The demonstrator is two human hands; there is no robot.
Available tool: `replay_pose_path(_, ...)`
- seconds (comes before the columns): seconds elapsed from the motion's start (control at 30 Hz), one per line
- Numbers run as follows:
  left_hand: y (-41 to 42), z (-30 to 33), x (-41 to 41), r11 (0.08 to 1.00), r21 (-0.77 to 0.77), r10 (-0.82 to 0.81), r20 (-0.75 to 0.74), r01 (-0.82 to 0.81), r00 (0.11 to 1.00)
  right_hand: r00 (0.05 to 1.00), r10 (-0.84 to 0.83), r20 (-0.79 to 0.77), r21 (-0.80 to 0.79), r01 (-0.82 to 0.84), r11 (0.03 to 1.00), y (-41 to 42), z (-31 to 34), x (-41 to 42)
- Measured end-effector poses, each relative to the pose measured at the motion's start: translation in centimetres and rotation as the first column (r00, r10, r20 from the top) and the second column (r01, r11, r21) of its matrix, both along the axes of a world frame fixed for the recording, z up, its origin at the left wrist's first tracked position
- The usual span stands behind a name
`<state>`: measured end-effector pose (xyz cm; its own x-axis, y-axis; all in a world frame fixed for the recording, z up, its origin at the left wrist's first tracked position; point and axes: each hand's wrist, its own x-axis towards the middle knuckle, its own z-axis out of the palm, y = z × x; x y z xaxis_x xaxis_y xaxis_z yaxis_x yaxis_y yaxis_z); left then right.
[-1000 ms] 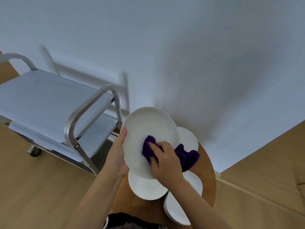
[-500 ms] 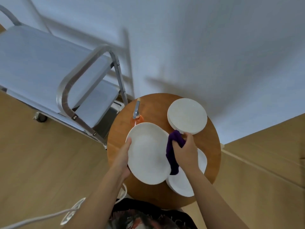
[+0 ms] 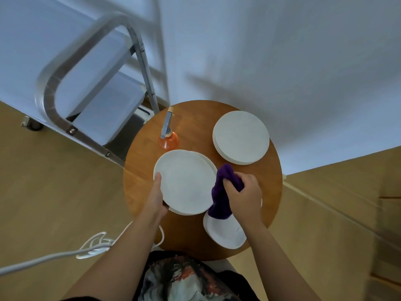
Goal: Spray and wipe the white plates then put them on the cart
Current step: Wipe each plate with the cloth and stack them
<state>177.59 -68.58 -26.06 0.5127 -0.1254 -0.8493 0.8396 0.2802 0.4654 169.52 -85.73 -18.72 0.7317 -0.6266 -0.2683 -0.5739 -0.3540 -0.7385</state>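
Wiping is being finished: plate (image 3: 184,181) gripped by left hand (image 3: 157,197), cloth (image 3: 221,192) clutched by right hand (image 3: 245,194), cart (image 3: 54,88) at ten o'clock being judged next.

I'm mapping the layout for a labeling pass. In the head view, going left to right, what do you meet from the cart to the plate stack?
Cart → orange spray bottle → held white plate → purple cloth → plate stack.

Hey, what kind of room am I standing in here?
Probably a plain indoor room set up for dish cleaning, maybe a service area: a metal cart on wheels, a small round wooden table with stacked white plates, and a spray bottle, against a bare wall.
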Motion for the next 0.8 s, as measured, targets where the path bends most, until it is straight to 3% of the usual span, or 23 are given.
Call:
replay_pose_path(0.13,-0.5,-1.3,0.0,0.996,0.09,0.016,-0.074,-0.009,0.997,1.0,-0.014,0.01,0.025,0.014,1.0,-1.0,0.2,0.2)
replay_pose_path(0.2,-0.3,-2.0,-0.3,0.965,0.238,-0.095,-0.062,0.107,0.994,1.0,-0.011,0.024,0.023,0.011,1.0,-1.4,0.2,0.4)
replay_pose_path(0.27,0.3,-2.5,-1.0,0.847,0.462,-0.291,-0.009,0.262,0.957,1.0,-0.001,0.031,0.016,0.001,1.0,-1.6,0.0,0.7)
replay_pose_path(0.33,1.1,-3.3,-1.5,0.673,0.652,-0.475,0.02,0.349,0.88,1.0,0.008,0.03,0.028,-0.009,1.0,-1.6,-0.2,1.0)
replay_pose_path(0.43,1.5,-4.5,-1.4,0.457,0.807,-0.569,-0.058,0.374,0.82,0.999,0.027,0.034,0.054,-0.029,0.998,-1.3,-0.4,1.4)
replay_pose_path(0.6,1.1,-6.2,-0.5,0.343,0.794,-0.542,-0.269,0.501,0.797,0.997,0.06,0.04,0.062,-0.063,0.996,-0.6,-0.8,2.1)
replay_pose_path(0.73,1.1,-7.2,0.4,0.402,0.684,-0.545,-0.355,0.608,0.76,0.993,0.111,0.044,0.054,-0.114,0.992,-0.5,-1.0,2.3)
replay_pose_path(0.8,0.2,-6.4,0.8,0.375,0.72,-0.511,-0.364,0.583,0.779,0.994,0.099,0.045,0.054,-0.101,0.993,-0.7,-0.9,2.3)
